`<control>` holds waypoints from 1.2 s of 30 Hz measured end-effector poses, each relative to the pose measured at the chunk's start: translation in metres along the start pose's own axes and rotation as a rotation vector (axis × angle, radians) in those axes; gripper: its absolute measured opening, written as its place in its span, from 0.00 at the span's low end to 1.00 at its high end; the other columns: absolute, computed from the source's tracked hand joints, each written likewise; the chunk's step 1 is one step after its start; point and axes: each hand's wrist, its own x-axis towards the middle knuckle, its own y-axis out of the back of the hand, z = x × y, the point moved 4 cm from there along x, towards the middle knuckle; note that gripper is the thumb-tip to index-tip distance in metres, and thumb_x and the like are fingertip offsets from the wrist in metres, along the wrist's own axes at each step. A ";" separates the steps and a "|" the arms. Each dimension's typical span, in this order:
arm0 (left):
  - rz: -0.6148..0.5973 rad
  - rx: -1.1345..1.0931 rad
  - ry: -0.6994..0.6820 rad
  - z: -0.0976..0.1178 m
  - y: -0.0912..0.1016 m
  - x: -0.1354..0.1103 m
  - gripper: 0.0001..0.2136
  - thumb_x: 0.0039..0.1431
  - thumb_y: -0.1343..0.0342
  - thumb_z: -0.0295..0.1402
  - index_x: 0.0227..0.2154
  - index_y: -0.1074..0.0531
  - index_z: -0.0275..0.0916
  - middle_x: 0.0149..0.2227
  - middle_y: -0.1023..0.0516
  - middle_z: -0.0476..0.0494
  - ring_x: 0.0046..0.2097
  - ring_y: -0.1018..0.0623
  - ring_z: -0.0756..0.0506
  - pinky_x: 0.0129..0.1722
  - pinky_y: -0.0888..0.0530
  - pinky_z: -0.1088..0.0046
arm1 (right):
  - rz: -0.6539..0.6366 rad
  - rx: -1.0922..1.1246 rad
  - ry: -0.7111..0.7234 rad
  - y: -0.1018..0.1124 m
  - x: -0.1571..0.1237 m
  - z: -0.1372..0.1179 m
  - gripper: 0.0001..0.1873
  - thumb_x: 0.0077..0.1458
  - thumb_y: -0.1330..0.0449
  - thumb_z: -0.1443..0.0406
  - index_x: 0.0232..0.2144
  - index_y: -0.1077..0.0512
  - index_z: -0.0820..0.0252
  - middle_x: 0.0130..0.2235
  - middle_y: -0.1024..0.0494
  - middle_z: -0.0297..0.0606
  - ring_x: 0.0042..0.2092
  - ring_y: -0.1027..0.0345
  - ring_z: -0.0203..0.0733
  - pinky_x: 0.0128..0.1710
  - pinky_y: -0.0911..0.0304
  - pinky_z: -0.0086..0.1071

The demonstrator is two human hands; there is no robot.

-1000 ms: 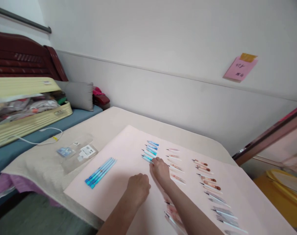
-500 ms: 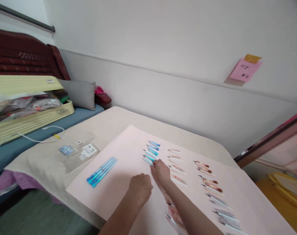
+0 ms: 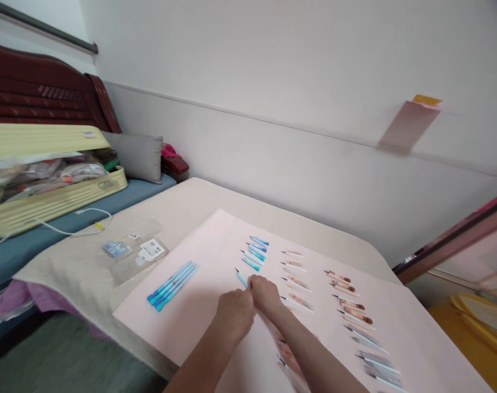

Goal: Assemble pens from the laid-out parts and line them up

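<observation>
A light blue pencil (image 3: 242,278) with a dark pointed tip sticks out up and left from between my two hands. The fingers of my right hand (image 3: 267,293) are closed around its lower part. My left hand (image 3: 235,311) is curled shut right against the right one; what lies inside its fingers is hidden. Just beyond them is a column of blue pencils and printed pieces (image 3: 256,250) on the pale pink sheet (image 3: 216,240). To the left, several slim blue pencils (image 3: 173,286) lie side by side, with lighter pointed ends facing away.
Right of my hands lie columns of pink-printed pencils (image 3: 298,284), brown-printed ones (image 3: 353,305) and grey ones (image 3: 379,365). Clear plastic packaging (image 3: 140,251) lies left of the sheet. A yellow open suitcase (image 3: 60,191), a grey pillow (image 3: 140,158) and a white cable (image 3: 74,232) are farther left.
My right hand has drawn a light blue pencil away from the blue column, down and left to my left hand. The hands now touch. The pink wall note has flapped up.
</observation>
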 end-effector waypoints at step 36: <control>0.002 -1.729 0.392 -0.007 -0.033 0.022 0.04 0.50 0.42 0.25 0.28 0.32 0.32 0.28 0.24 0.39 0.30 0.23 0.48 0.32 0.26 0.74 | 0.187 1.360 -0.075 0.016 -0.096 0.024 0.09 0.47 0.45 0.62 0.31 0.32 0.61 0.21 0.31 0.31 0.21 0.38 0.35 0.20 0.44 0.27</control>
